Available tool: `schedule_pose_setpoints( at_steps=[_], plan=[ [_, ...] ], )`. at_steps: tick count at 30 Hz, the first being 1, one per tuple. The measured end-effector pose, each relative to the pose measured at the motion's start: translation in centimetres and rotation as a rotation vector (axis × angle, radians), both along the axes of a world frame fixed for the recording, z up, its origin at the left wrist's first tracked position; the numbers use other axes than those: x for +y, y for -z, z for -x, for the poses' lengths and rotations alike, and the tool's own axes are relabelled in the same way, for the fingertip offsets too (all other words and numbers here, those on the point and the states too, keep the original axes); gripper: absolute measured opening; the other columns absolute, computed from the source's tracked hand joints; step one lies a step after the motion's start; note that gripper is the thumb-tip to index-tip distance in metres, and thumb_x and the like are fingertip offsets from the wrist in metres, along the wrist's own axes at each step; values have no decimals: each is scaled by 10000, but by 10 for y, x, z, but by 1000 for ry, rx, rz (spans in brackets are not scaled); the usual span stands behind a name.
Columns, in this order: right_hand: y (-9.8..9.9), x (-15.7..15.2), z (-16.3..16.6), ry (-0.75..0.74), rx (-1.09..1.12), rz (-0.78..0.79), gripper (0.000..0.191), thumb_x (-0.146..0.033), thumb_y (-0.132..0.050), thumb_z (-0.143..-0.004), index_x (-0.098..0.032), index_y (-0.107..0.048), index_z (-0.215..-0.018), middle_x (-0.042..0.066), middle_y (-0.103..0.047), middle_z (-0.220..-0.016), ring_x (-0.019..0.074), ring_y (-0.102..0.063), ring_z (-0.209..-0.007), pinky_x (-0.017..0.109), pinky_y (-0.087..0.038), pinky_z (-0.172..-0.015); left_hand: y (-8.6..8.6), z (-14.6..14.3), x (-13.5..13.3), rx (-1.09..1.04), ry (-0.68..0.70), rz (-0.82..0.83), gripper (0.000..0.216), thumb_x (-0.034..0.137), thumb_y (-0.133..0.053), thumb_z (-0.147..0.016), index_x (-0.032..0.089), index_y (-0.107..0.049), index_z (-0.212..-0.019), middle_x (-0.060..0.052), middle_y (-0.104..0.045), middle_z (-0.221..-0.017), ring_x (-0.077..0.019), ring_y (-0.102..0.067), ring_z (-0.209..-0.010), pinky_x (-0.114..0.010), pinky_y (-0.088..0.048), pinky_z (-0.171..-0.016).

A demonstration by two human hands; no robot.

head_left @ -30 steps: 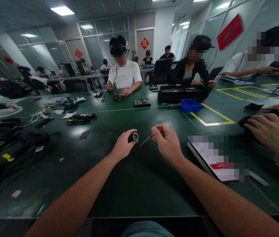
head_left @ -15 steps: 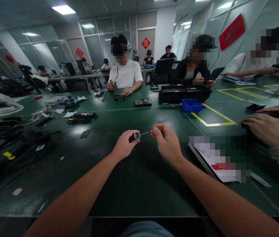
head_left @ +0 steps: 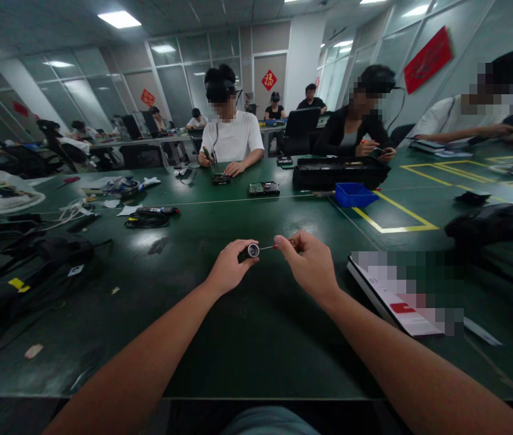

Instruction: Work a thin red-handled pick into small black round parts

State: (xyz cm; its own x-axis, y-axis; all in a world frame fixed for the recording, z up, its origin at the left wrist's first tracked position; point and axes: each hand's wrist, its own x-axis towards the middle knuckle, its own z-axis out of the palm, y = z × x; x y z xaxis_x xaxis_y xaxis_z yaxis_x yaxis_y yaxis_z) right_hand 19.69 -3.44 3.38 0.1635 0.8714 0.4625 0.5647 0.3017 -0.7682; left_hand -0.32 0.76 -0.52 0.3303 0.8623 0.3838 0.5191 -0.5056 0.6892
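Note:
My left hand (head_left: 228, 266) is closed around a small black cylindrical part (head_left: 250, 251) with a round silver end facing right. My right hand (head_left: 311, 263) pinches a thin screwdriver (head_left: 271, 246) with a red handle, held almost level. Its metal tip touches the silver end of the part. Both hands hover just above the dark green table (head_left: 247, 338) in front of me.
A booklet (head_left: 401, 296) lies right of my right hand. A blue bin (head_left: 352, 194) and a black tray (head_left: 338, 171) stand farther back, inside yellow floor-tape lines. Cables and black gear (head_left: 52, 254) crowd the left. Other people sit across the table, and a dark object (head_left: 487, 225) rests at right.
The screwdriver has swung from tip-down to level, and its tip has reached the silver end of the part. A neighbour's hands at right have pulled away from the dark object.

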Motion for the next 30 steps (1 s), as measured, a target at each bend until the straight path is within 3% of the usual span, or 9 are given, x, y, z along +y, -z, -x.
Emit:
schedule_pose_setpoints(
  at_steps=[6, 11, 16, 23, 28, 30],
  plan=[
    [2, -1, -1, -56, -50, -40, 308, -472, -642, -904, -207, -637, -747, -4, -638, -643, 151, -558, -571, 285, -389, -555, 1, 2, 1, -7, 9, -3, 357, 196, -723, -861, 233, -670, -1212, -59, -682, -1215, -242, -607, -1174, -430, -437, -1067],
    [4, 0, -2, -181, -87, -140, 150, -327, -582, -939, -203, -665, -956, 39, -722, -837, 192, -666, -763, 315, -484, -694, -1, 2, 0, -14, 6, 0, 352, 202, -716, -863, 233, -669, -1210, -61, -684, -1203, -246, -617, -1158, -433, -450, -1057],
    [2, -1, -2, -251, -143, -160, 134, -247, -536, -925, -218, -652, -984, 49, -723, -922, 206, -673, -847, 340, -503, -780, -1, 2, 0, -22, 10, 0, 352, 194, -711, -862, 224, -669, -1211, -61, -683, -1201, -239, -615, -1157, -426, -446, -1058],
    [0, -2, -1, -163, -148, -17, 335, -459, -451, -1003, -236, -683, -910, -12, -635, -632, 170, -578, -552, 307, -403, -566, -2, 2, -1, -9, 17, 10, 350, 223, -710, -868, 233, -668, -1215, -63, -681, -1207, -244, -611, -1168, -436, -444, -1069],
    [1, -1, -2, -189, -154, -65, 240, -319, -466, -977, -223, -635, -1116, 32, -721, -839, 198, -642, -703, 322, -446, -665, -3, 2, -1, 0, 14, 5, 350, 196, -711, -863, 228, -672, -1209, -60, -685, -1196, -235, -619, -1152, -420, -451, -1059],
    [1, -2, -2, -211, -149, -88, 213, -300, -451, -979, -220, -633, -1055, 39, -708, -841, 205, -647, -753, 328, -450, -701, -3, 1, -2, 4, 14, 6, 353, 190, -716, -858, 228, -675, -1207, -58, -686, -1200, -233, -618, -1156, -414, -448, -1062]
  ],
)
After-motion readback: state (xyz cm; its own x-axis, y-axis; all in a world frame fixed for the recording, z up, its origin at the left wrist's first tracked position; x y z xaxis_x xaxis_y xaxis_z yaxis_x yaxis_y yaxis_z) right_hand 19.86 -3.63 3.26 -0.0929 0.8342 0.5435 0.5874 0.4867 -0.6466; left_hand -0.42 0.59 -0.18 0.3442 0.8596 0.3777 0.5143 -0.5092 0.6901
